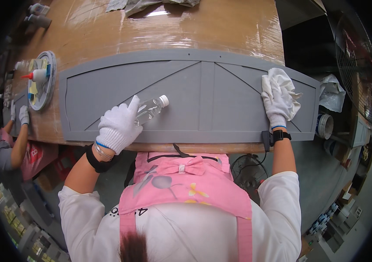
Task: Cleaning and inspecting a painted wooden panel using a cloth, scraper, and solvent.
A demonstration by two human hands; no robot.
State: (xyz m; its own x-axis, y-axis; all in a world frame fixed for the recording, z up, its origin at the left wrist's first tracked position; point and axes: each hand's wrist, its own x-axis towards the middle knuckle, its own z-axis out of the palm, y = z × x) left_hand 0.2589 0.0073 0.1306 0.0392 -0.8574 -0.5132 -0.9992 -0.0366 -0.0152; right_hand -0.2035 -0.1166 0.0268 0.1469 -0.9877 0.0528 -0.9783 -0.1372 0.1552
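A long grey panel point(208, 96) with slanted grooves and a raised border lies flat across the table before me. My left hand point(118, 126), in a white knit glove, is wrapped round a clear plastic bottle point(149, 112) with a white cap. The bottle is tilted, its cap toward the upper right, above the panel's left half. Near the panel's right end, my right hand point(277, 105), also gloved in white, presses a crumpled white cloth point(278, 81) onto the surface. Its fingers lie over the cloth and are partly lost against it.
A round lid point(42, 98) holding a white glue bottle with a red tip point(37, 75) sits on the table's left. Grey rags point(151, 5) lie at the far edge. At left, a co-worker's gloved hand point(23, 115) rests near another grey piece. Fans and a bucket point(324, 126) stand nearby.
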